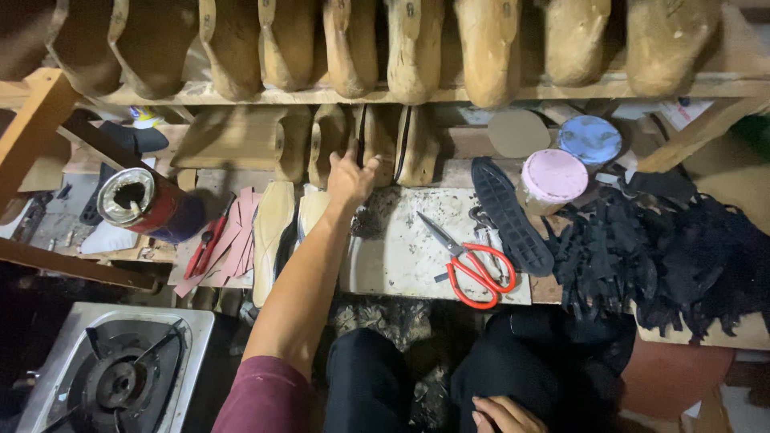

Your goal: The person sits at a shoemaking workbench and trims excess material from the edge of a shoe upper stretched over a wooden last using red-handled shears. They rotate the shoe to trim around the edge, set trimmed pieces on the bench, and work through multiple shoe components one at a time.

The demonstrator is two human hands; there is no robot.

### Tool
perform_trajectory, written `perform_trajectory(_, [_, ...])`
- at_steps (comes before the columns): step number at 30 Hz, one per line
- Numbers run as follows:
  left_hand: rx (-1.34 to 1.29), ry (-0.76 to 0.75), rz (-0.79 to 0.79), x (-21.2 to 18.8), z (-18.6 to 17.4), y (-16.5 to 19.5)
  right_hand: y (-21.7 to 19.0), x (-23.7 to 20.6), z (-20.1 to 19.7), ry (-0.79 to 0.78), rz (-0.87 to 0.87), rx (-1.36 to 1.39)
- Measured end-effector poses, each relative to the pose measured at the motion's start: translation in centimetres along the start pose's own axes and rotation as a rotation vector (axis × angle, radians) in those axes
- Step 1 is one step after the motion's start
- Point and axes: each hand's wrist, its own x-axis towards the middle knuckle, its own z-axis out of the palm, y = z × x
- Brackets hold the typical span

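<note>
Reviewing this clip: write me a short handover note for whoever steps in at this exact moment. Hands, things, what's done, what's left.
Left hand: stretched forward, fingers on the wooden shoe lasts under the shelf; whether it grips one cannot be told.
Right hand: resting on the lap, holding nothing.
On the work board: red-handled scissors, black sole, pale insoles, pink cut pieces. Black scraps lie to the right.
Done: nothing lifted out yet.
Left: a last is not yet off the row.
</note>
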Motion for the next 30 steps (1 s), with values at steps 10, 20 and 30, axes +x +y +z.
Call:
perform_trajectory(10, [0.503,-0.184,-0.052,3.7,2.0,-1.1,0.0,1.5,-0.6,-0.300,0.046,-0.026])
perform_trajectory(20, [0.584,0.099,0.187,1.5,-5.5,-0.4,0.3,1.5,0.5,-0.033,-0.199,-0.007])
perform_trajectory(30, [0.101,0.255,0.017,3.9,-7.5,-4.7,-0.8,0.1,-0.4,-0.064,0.017,-0.042])
